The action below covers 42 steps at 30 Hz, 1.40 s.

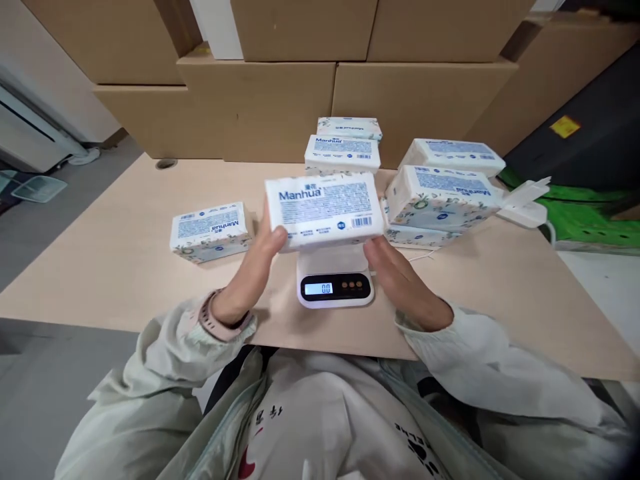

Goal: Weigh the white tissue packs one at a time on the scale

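A white Manhua tissue pack (324,208) hangs just above a small white digital scale (335,280), held from both ends. My left hand (257,263) grips its left end and my right hand (397,273) grips its right underside. The scale's display reads 0.0. Whether the pack touches the platform is hidden by the pack itself.
One more pack (210,231) lies on the wooden table (115,260) to the left. Two packs (343,148) are stacked behind, and several (443,193) are piled at the right. A white adapter (523,207) lies beyond them. Cardboard boxes (280,107) wall off the back.
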Available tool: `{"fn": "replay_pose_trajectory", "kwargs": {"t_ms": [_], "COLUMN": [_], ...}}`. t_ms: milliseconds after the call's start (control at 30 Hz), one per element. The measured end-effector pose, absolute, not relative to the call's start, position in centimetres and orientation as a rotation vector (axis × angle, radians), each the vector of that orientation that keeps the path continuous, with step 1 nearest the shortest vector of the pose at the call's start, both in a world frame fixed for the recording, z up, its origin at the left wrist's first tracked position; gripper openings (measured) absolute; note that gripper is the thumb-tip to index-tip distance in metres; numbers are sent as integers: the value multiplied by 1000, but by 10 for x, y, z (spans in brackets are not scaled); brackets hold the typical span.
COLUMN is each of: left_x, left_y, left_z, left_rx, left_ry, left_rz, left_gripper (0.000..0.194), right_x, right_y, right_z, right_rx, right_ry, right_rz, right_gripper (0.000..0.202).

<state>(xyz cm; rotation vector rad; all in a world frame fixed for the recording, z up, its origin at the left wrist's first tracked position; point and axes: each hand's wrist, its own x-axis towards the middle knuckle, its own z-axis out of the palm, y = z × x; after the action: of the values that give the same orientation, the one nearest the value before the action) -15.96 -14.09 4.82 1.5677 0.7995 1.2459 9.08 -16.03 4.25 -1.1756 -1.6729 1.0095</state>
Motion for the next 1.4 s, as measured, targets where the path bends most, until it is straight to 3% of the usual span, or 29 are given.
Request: {"fn": "replay_pose_trajectory", "kwargs": {"t_ms": [167, 367, 567, 733, 1033, 1400], "left_x": [-139, -134, -153, -171, -161, -161], "left_y": [-118, -112, -100, -100, -109, -107], "left_z": [15, 11, -16, -30, -16, -22], "left_rx": [1541, 1573, 1529, 1335, 1231, 1200], "left_ry": [741, 781, 947, 1160, 1212, 1197], "left_rz": [1096, 1050, 1171, 1398, 1480, 1513], "left_gripper": [61, 62, 69, 76, 64, 57], "right_x": [113, 114, 127, 134, 135, 134], "right_y": [-157, -149, -155, -160, -157, -155], "right_z": [2, -13, -31, -31, -26, -28], "right_rx": [-1242, -1243, -1352, -1266, -1234, -1239], "right_ry": [-1621, -1629, -1448, -1347, -1368, -1312], "right_rz": [979, 1030, 956, 830, 700, 701], "right_gripper": [58, 60, 71, 50, 19, 12]}}
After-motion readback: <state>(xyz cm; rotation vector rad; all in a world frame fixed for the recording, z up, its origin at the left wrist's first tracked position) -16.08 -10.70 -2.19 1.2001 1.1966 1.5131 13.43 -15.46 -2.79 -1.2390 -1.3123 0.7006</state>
